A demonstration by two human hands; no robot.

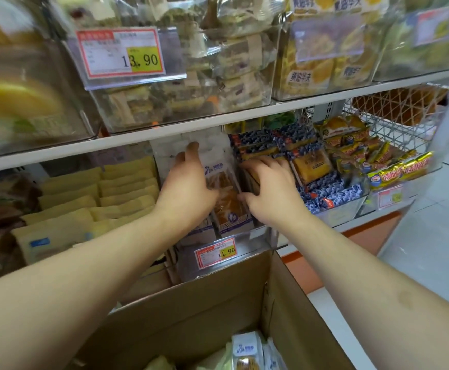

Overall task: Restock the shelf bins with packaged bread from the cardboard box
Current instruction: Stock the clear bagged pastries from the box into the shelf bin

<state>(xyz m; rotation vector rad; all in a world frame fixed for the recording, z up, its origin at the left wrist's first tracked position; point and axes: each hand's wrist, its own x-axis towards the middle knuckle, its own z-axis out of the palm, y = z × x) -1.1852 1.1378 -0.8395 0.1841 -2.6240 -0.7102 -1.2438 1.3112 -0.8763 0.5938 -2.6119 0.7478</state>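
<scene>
A clear shelf bin with a red and yellow price tag holds white bread packs with purple print. My left hand is shut on one upright bread pack in that bin, fingers along its left side and top. My right hand presses its fingers against the pack's right edge, between it and the bin's right wall. Below, the open cardboard box holds more of the same bread packs at the bottom of the view.
Left of the bin stand rows of pale yellow packs. To the right lie blue-patterned cake packs and yellow snack packs. An upper shelf carries clear bins just above my hands. White floor shows at the right.
</scene>
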